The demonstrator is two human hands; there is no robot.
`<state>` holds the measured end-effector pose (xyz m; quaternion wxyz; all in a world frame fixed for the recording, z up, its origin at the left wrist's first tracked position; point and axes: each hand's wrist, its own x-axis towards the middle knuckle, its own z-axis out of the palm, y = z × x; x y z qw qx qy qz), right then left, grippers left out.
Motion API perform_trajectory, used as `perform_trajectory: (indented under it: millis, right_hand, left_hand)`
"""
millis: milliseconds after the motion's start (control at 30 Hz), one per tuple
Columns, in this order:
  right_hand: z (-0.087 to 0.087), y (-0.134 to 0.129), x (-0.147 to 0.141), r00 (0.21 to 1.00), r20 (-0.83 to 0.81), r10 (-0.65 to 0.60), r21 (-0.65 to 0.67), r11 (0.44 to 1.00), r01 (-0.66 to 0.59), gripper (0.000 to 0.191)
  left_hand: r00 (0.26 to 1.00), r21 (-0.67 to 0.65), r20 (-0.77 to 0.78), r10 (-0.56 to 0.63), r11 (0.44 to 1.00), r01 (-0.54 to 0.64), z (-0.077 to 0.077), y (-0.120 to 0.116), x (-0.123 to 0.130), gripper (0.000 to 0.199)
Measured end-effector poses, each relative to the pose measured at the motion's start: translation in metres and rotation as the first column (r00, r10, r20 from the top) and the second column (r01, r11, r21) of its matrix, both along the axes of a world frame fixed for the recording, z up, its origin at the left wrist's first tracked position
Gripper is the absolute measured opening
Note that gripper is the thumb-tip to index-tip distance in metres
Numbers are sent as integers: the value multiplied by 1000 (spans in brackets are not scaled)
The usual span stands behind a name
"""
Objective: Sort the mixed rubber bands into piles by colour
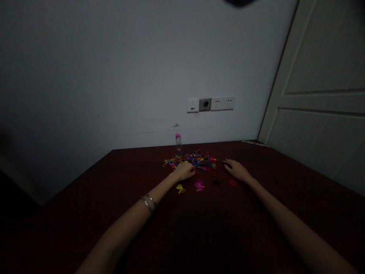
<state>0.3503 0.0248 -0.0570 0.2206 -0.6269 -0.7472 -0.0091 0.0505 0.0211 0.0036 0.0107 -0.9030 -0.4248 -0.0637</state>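
A loose heap of small multicoloured bands lies on the dark red table. My left hand is at the heap's near left edge, its fingers closed; what they hold, if anything, is too small to make out. Right of the heap, my right hand rests on the table with fingers apart and nothing in them. Nearer to me lie separate small piles: yellow, pink, a dark one and red, the red one just below my right hand.
Behind the heap stands a clear bottle with a pink top. The table meets a pale wall with a row of sockets. A light door is at the right, and a flat strip lies at the back right edge.
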Motion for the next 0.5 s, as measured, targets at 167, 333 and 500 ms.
perform_trajectory:
  millis: [167,333,500]
  right_hand:
    - [0,0,0,999,-33,4,4,1000,-4,41]
    - [-2,2,2,1000,-24,4,7,1000,-4,41]
    - [-2,3,2,1000,-14,18,4,1000,-18,43]
  left_hand:
    - [999,-2,38,5,1000,-5,3,-1,3,21]
    - [995,30,73,-70,997,68,12,-5,31,24]
    - [975,36,62,-211,977,209,17,-22,80,24]
